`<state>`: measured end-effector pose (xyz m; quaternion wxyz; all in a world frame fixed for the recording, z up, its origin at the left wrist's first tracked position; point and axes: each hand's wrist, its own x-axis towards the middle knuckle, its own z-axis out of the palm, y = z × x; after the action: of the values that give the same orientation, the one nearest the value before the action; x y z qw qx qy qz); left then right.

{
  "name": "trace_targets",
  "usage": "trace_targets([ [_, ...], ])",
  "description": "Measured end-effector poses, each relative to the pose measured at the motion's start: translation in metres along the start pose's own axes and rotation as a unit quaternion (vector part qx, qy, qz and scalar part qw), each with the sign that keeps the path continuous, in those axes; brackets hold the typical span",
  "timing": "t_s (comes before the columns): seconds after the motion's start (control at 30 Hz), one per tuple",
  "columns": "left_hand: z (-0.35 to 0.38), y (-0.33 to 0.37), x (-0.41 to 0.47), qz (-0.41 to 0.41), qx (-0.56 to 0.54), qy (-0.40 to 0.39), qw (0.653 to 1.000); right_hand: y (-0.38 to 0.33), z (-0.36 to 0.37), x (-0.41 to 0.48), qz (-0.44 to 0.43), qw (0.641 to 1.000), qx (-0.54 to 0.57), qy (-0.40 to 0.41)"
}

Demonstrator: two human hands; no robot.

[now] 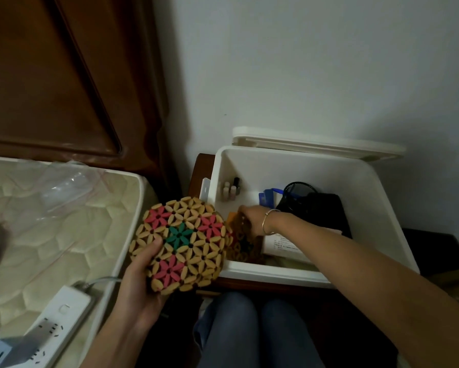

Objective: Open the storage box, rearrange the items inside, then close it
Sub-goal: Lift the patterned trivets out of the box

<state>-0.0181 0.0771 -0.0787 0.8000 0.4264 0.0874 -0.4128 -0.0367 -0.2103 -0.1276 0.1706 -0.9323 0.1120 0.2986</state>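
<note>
Left grip (140, 282) holds a bamboo flower trivet (180, 243) at lower centre, right grip (252, 219) clutches a second trivet (243, 244) inside the open storage box (276, 273) mid-right, so yanking it could topple the small bottles (231, 189) imo.

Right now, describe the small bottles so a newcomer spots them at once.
Find the open white storage box by the wall. In its far left corner small bottles stand upright against the side. Unlike the black mesh cup to their right, they are pale, one black-capped.
</note>
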Motion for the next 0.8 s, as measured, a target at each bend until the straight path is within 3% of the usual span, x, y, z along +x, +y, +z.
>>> trace_targets([
  [0.13,0.001,0.000,0.005,-0.010,-0.001,-0.010,1.000,0.015,-0.017,-0.032,-0.018,0.998,0.004,0.056],
  [0.2,0.001,0.000,0.006,-0.010,-0.001,-0.009,1.000,0.023,-0.030,-0.060,-0.025,0.987,0.039,0.156],
  [0.27,0.002,-0.001,0.005,-0.002,0.009,-0.006,1.000,0.029,-0.039,-0.094,-0.010,0.948,0.106,0.299],
  [0.33,0.006,-0.002,0.003,0.007,0.018,-0.005,1.000,0.029,-0.042,-0.131,0.014,0.874,0.224,0.430],
  [0.4,0.012,-0.004,0.000,0.013,0.018,-0.012,1.000,0.024,-0.041,-0.165,0.018,0.767,0.411,0.492],
  [0.5,0.023,-0.008,-0.005,0.021,0.036,-0.037,0.998,0.005,-0.035,-0.202,-0.057,0.605,0.667,0.431],
  [0.57,0.033,-0.014,-0.010,0.019,0.056,-0.062,0.996,-0.018,-0.024,-0.212,-0.095,0.559,0.738,0.367],
  [0.67,0.046,-0.027,-0.024,-0.013,0.049,-0.106,0.993,-0.057,-0.003,-0.212,-0.089,0.573,0.739,0.343],
  [0.8,0.048,-0.040,-0.045,-0.066,0.016,-0.112,0.991,-0.092,0.026,-0.209,0.004,0.681,0.572,0.458],
])
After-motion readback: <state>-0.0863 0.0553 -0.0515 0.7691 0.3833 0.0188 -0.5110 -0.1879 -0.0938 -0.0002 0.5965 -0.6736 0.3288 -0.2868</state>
